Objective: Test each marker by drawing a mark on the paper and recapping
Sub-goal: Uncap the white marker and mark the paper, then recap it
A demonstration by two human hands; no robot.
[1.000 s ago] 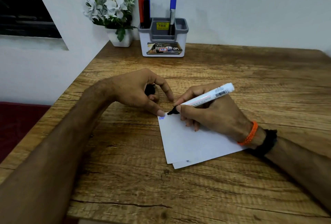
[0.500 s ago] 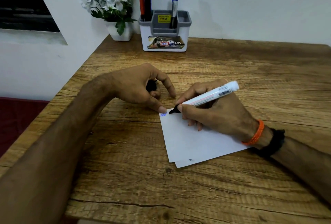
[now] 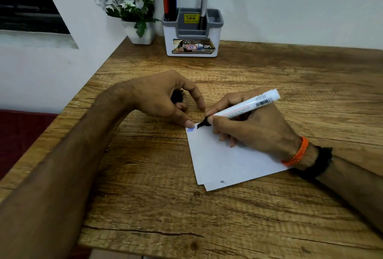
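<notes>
**Marker test at wooden bench: black marker at paper's far-left corner**

Right hand [image 3: 255,126]: fingers curled round a white-barrelled marker [image 3: 246,106] in a writing grip; black tip angled down and left, at the far-left corner of the paper [image 3: 226,159]. Heel of the hand rests on the sheet. Orange band [image 3: 297,153] and black band [image 3: 319,162] on the wrist.

Left hand [image 3: 163,97]: fingers curled round a black cap [image 3: 177,97], mostly hidden in the palm; thumb tip presses the far-left corner of the paper, forefinger tip touches the bench [image 3: 145,176] just beyond the paper's far edge.

Paper: white, lying flat at mid-bench, slightly skewed; the edge of a second sheet shows beneath it along the near side. Small blue scribble [image 3: 190,130] at the far-left corner, just left of the marker tip. A small dark speck near the near edge.

Holder [image 3: 192,37]: grey and white, at the far edge of the bench against the wall; yellow price sticker inside, printed label on the front. Left compartment: red marker [image 3: 165,0], black marker [image 3: 172,2], and a blue one behind, only its top visible. Right compartment: blue-capped marker [image 3: 204,0], upright.

Flower pot [image 3: 141,33]: white, with white flowers and green leaves, just left of the holder
</notes>
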